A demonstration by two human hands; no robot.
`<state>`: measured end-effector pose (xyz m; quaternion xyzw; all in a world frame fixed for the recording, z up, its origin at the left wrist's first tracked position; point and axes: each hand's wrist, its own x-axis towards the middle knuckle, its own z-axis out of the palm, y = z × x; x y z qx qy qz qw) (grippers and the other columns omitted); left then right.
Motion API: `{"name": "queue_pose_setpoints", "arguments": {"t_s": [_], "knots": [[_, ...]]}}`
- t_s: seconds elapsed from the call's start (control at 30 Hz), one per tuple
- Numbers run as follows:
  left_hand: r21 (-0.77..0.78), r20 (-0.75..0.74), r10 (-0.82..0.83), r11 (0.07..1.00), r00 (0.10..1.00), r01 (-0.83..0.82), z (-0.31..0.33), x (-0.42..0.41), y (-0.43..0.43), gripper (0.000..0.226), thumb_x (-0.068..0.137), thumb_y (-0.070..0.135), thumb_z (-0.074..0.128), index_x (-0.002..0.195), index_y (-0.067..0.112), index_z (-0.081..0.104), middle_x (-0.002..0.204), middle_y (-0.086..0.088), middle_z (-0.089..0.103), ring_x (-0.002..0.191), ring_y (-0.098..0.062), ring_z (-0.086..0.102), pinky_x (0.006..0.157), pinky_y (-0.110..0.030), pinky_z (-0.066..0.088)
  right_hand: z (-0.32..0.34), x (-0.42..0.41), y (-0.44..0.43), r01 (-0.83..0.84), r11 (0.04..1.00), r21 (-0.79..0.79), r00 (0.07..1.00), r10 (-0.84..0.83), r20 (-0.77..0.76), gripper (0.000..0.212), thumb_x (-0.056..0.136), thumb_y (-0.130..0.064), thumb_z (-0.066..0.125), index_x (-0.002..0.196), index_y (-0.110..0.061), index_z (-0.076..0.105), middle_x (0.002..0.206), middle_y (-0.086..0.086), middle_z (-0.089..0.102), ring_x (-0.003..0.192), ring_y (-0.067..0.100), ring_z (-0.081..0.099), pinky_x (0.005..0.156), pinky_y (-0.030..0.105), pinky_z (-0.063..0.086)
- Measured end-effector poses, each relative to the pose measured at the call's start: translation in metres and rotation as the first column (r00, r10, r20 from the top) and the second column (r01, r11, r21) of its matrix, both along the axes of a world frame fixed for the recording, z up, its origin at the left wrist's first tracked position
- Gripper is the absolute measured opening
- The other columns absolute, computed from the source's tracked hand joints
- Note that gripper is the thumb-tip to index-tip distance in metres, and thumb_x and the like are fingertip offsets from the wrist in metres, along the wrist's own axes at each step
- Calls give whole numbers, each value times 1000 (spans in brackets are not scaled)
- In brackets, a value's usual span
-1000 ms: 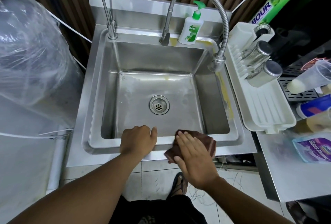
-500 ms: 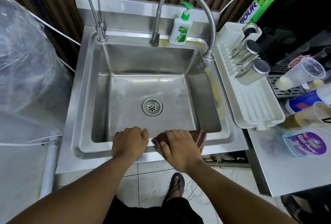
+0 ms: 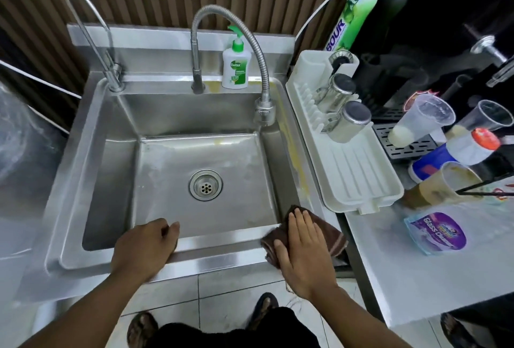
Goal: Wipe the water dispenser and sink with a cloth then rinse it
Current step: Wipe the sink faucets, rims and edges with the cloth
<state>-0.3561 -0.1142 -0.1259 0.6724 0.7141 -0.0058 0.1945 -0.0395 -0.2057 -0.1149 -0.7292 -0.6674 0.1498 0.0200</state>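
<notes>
Your right hand [image 3: 303,247] lies flat, fingers straight, pressing the brown cloth [image 3: 331,233] onto the front right corner of the sink [image 3: 222,239] rim (the corner near the white rack [image 3: 353,169]). Your left hand [image 3: 144,247] curls over the front rim and holds it.

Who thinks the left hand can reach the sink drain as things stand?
Probably yes: the left hand grips the sink at its front rim, and only bare basin floor lies between it and the drain.

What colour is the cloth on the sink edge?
The cloth is dark brown with paler stripes, seen in the head view.
</notes>
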Motion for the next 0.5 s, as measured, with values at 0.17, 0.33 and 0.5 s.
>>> {"name": "queue_pose_setpoints", "arguments": {"t_s": [0.17,0.33,0.5], "knots": [[-19,109,107,994,988,-106,10,9,2,38,100,52,50,72,28,60,72,9,67,73,-20,62,69,-35,52,5,18,34,-62,994,-86,998,63,3,89,84,-54,-2,161,-8,-5,169,6,-11,155,20,-14,121,32,-14],[32,502,188,971,844,-235,47,56,28,15,98,40,62,86,31,67,87,13,72,85,-10,68,82,-33,51,7,27,63,-81,991,-104,996,83,14,91,81,-51,0,159,-7,-15,167,7,-20,154,19,-20,123,34,-15],[29,746,146,967,650,-251,106,119,90,36,91,45,70,123,31,61,112,11,66,94,3,63,84,-26,54,6,27,92,-92,995,-48,995,93,25,87,86,-44,15,160,-6,-9,169,10,-11,155,22,-14,122,34,-14]]}}
